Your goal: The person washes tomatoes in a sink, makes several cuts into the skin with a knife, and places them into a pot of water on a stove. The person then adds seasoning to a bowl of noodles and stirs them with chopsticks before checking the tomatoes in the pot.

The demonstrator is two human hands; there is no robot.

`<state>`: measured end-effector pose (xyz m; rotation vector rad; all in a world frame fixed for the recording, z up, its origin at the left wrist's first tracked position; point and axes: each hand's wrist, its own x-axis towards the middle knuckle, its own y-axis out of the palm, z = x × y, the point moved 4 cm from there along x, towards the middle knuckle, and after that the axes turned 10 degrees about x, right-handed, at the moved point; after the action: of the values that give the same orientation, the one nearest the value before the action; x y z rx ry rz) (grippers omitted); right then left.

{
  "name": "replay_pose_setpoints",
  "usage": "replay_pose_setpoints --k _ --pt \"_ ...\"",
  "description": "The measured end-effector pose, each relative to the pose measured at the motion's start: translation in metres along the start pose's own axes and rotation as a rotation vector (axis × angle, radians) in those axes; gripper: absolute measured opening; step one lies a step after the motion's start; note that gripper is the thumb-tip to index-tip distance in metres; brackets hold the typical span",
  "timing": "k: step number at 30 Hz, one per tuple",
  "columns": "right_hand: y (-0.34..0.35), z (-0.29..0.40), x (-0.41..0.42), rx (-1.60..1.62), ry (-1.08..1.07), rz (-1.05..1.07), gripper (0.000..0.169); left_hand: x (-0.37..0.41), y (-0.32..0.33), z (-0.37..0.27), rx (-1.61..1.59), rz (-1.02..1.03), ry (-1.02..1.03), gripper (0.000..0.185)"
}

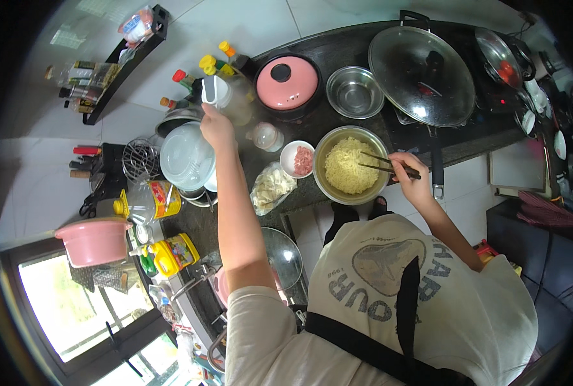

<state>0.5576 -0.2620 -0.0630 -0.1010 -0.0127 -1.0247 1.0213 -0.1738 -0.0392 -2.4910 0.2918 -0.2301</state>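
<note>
My right hand (410,179) holds a pair of dark chopsticks (387,166), their tips in the yellow noodles (351,166) inside a metal bowl (319,181) at the counter's edge. My left hand (217,129) reaches to the back left and is closed on the handle of a clear plastic pitcher (238,107) with a white and grey lid. Left of the noodle bowl sit a small white bowl (290,144) of raw minced meat (303,161) and a plastic bag (272,188) of pale pieces. A small lidded jar (267,136) stands near the pitcher.
Behind the noodles are an empty steel bowl (355,91), a pink-lidded pot (287,83) and a wok with a glass lid (421,75), its handle jutting past the counter edge. Sauce bottles (185,79), stacked bowls (187,157) and an oil bottle (151,201) crowd the left side.
</note>
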Motion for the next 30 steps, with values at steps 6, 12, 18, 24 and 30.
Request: replay_pose_setpoints --k 6,12,18,24,30 --pt "-0.015 -0.036 -0.023 -0.054 0.029 -0.14 0.013 0.026 0.053 0.033 0.216 -0.042 0.034 0.06" --pt "0.008 -0.08 0.006 0.311 0.177 -0.343 0.018 0.017 0.069 0.028 0.296 0.009 0.07 0.056" --pt "0.013 -0.046 0.01 0.254 0.211 -0.176 0.015 0.015 0.081 0.045 0.298 0.015 0.029 0.053" --pt "0.018 -0.022 0.015 0.163 0.124 -0.185 0.014 0.025 0.092 0.081 0.009 0.051 -0.118 0.047" --pt "0.042 -0.03 0.035 0.17 0.023 -0.178 0.011 0.002 0.066 0.069 0.226 -0.003 0.118 0.035"
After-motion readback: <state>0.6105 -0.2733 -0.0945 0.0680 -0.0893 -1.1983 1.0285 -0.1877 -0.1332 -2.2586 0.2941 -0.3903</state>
